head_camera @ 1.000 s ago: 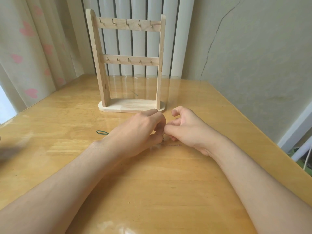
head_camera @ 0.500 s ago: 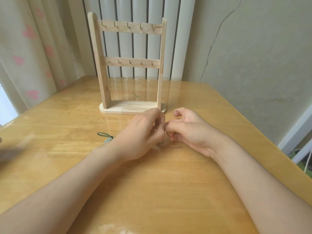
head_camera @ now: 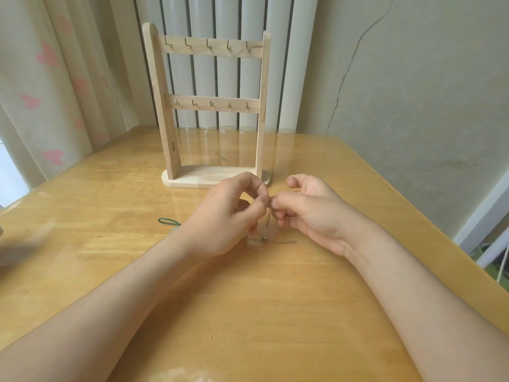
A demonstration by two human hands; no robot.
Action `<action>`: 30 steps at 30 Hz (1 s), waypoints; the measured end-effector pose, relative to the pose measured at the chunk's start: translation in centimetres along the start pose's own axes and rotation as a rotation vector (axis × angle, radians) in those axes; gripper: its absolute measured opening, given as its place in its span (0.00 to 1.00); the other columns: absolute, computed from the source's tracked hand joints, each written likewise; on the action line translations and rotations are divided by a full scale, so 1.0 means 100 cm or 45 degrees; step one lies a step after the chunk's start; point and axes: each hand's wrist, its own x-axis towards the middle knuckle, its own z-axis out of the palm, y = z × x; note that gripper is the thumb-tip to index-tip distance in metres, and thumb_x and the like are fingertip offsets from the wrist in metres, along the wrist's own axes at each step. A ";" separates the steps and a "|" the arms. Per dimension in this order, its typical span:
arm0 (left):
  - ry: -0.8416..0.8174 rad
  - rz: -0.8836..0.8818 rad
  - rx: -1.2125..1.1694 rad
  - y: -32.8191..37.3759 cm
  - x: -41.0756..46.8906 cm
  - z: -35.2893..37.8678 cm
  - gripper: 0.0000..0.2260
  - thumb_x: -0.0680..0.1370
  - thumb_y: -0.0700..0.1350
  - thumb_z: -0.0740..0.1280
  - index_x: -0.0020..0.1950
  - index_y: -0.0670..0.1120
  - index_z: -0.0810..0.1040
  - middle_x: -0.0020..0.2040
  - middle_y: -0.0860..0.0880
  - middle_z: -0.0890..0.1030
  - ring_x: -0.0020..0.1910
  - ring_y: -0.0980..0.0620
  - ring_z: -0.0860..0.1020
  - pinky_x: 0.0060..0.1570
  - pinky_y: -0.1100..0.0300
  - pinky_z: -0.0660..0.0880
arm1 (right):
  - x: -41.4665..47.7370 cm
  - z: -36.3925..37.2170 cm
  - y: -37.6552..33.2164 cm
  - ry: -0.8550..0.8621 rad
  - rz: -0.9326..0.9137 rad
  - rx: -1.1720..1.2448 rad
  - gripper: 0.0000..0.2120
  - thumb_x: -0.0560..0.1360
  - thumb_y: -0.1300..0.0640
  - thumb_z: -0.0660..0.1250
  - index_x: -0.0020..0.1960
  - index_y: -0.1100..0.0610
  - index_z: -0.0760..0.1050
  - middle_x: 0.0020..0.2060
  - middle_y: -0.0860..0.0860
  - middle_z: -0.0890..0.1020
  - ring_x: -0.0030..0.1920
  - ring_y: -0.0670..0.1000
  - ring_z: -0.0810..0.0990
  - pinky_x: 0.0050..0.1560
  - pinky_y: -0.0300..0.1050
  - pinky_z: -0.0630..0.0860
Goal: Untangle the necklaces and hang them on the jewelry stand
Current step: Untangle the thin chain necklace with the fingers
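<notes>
Two pinches: left hand (head_camera: 223, 216), right hand (head_camera: 311, 213) on fine metal chain (head_camera: 285, 241); glossy wooden table (head_camera: 248, 312), hooked wooden stand (head_camera: 168, 119).

A glossy wooden table (head_camera: 248, 312) meets a cracked wall (head_camera: 413, 92). Behind stand a white radiator (head_camera: 286, 64) and heart-print curtain (head_camera: 55, 78).

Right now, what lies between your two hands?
In the head view, a thin metal chain lies there: the left hand and right hand both pinch it near the top, and it hangs down to the wooden table.
</notes>
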 end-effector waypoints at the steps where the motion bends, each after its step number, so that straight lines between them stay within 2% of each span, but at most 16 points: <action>1: 0.008 0.006 0.004 0.000 0.000 -0.001 0.03 0.85 0.43 0.66 0.52 0.46 0.78 0.49 0.53 0.82 0.35 0.46 0.84 0.34 0.56 0.76 | 0.000 0.000 0.000 0.003 0.005 0.011 0.21 0.79 0.72 0.65 0.63 0.56 0.62 0.40 0.56 0.76 0.37 0.51 0.74 0.42 0.48 0.74; 6: 0.045 0.088 0.153 0.001 -0.002 -0.002 0.03 0.81 0.41 0.72 0.52 0.48 0.81 0.46 0.55 0.86 0.33 0.52 0.86 0.36 0.59 0.79 | -0.001 -0.001 -0.001 -0.004 0.023 0.026 0.19 0.78 0.72 0.65 0.61 0.55 0.63 0.41 0.56 0.75 0.37 0.51 0.75 0.43 0.48 0.75; 9: 0.087 0.134 0.265 0.002 -0.002 -0.001 0.03 0.79 0.42 0.75 0.50 0.50 0.84 0.41 0.60 0.86 0.33 0.57 0.85 0.37 0.66 0.76 | -0.001 -0.001 0.000 -0.006 0.036 0.027 0.17 0.78 0.72 0.65 0.58 0.54 0.64 0.39 0.55 0.74 0.37 0.51 0.74 0.41 0.47 0.74; 16: 0.155 0.235 0.418 0.005 -0.004 -0.001 0.04 0.79 0.44 0.75 0.46 0.52 0.85 0.37 0.68 0.83 0.32 0.61 0.84 0.39 0.71 0.72 | -0.001 0.000 -0.001 -0.020 0.046 0.020 0.17 0.78 0.72 0.64 0.55 0.53 0.64 0.46 0.59 0.73 0.39 0.52 0.73 0.42 0.48 0.73; 20: 0.200 0.253 0.461 0.005 -0.004 0.000 0.04 0.78 0.47 0.74 0.43 0.54 0.85 0.35 0.71 0.81 0.32 0.63 0.83 0.41 0.66 0.76 | -0.002 0.001 -0.001 -0.014 0.054 -0.021 0.17 0.78 0.71 0.65 0.58 0.54 0.65 0.47 0.60 0.74 0.38 0.51 0.74 0.45 0.50 0.73; 24: 0.238 0.311 0.586 0.004 -0.006 0.000 0.05 0.75 0.53 0.71 0.42 0.55 0.85 0.34 0.59 0.83 0.34 0.62 0.83 0.37 0.56 0.80 | -0.002 0.002 -0.001 0.008 0.087 -0.052 0.22 0.78 0.71 0.66 0.66 0.57 0.63 0.45 0.59 0.75 0.36 0.51 0.74 0.42 0.49 0.73; 30: 0.183 0.344 0.665 0.003 -0.004 0.000 0.04 0.76 0.52 0.68 0.44 0.56 0.82 0.36 0.60 0.80 0.37 0.61 0.82 0.36 0.53 0.80 | -0.002 0.001 0.000 0.018 0.112 -0.073 0.25 0.78 0.70 0.67 0.70 0.58 0.63 0.42 0.57 0.75 0.36 0.51 0.75 0.40 0.48 0.74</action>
